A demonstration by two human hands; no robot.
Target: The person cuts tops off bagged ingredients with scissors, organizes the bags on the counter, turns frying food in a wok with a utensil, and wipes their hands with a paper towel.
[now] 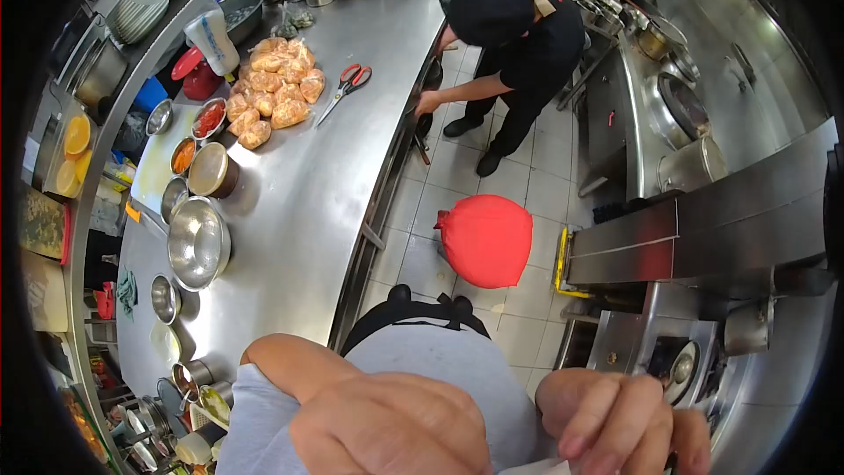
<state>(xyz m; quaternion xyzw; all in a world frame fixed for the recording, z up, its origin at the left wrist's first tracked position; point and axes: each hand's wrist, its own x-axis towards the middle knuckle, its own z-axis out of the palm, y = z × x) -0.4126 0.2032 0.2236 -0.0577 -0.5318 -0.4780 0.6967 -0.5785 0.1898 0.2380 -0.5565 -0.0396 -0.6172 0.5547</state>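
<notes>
My left hand (396, 422) is raised close to the camera at the bottom, its back toward me; its fingers are hidden below the frame edge. Beside it, my right hand (615, 418) has its fingers curled in. A sliver of something white (538, 469) shows at the bottom edge between the hands, too little to name. Both hands are in front of my grey top (422, 361), well above the floor. On the tiles ahead of my feet sits a round red bundle (488, 240), gathered at its left side.
A steel table (290, 237) at left bears bagged orange-coloured food (274, 92), scissors (345, 92), a large steel bowl (199, 244) and several smaller bowls. A co-worker in black (527, 44) bends at its far right edge. Stoves and pots (694, 167) line the right side.
</notes>
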